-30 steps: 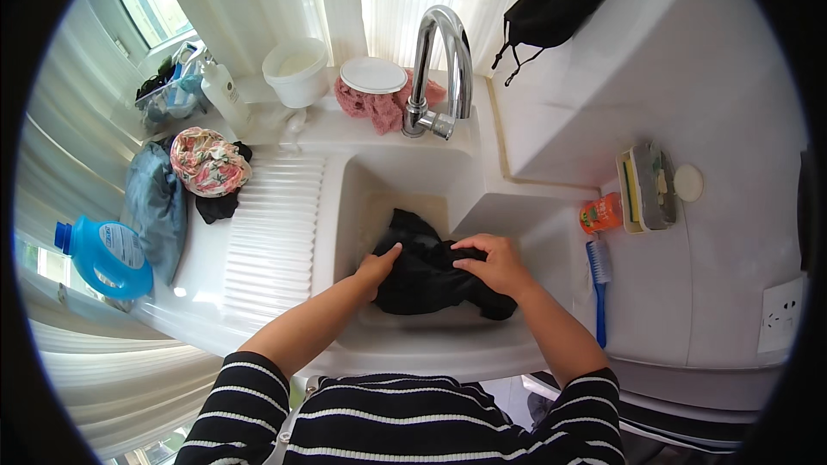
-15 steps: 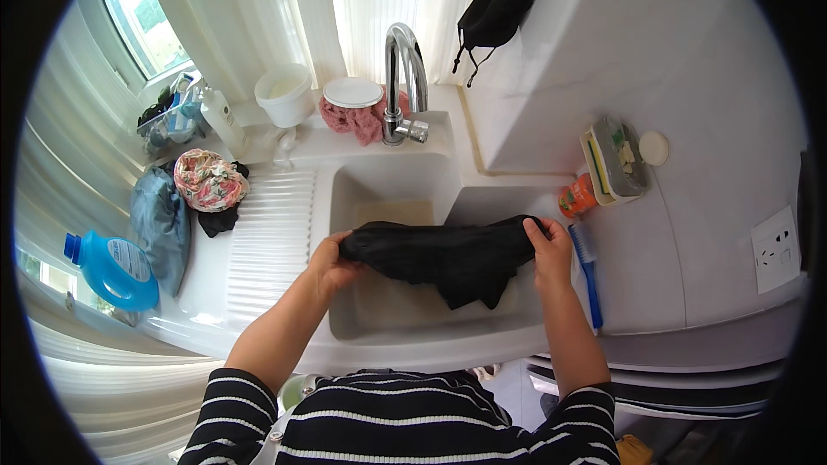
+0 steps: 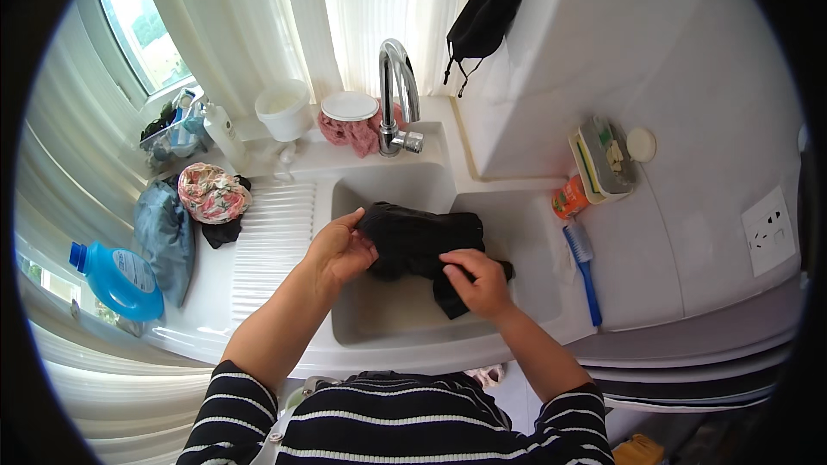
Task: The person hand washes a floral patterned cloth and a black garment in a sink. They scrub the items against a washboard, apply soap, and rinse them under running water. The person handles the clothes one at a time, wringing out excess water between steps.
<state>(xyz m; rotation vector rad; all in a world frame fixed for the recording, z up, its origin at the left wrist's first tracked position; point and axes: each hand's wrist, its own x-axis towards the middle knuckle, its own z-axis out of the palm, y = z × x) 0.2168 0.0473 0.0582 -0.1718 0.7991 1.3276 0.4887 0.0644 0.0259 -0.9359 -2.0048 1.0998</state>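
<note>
Over the sink basin (image 3: 379,320), smooth and pale with rounded corners, a limp black cloth (image 3: 418,232) hung in soft, matte folds, its right part drooping into a pointed flap. The left hand (image 3: 338,250) was half open, palm turned upward, with its thumb and fingers around the cloth's left end. The right hand (image 3: 481,282) was curled almost closed, its fingertips bent onto the cloth's near edge, gripping a fold.

Left of the basin ran a washboard (image 3: 274,241) of even, rounded ridges. Farther left lay a crumpled floral bundle (image 3: 213,193), a slumped blue-grey cloth (image 3: 165,241) and, nearer, a glossy blue plastic bottle (image 3: 125,282) with a looped handle.

On the far side rose a shiny metal tap (image 3: 387,112), arched like a hook. To its left, a flat round white lid (image 3: 349,107) sat on fuzzy pink fabric (image 3: 351,136), near a round white tub (image 3: 284,116). Right of the basin lay a brush (image 3: 587,275) with a slim blue handle and pale bristles.
</note>
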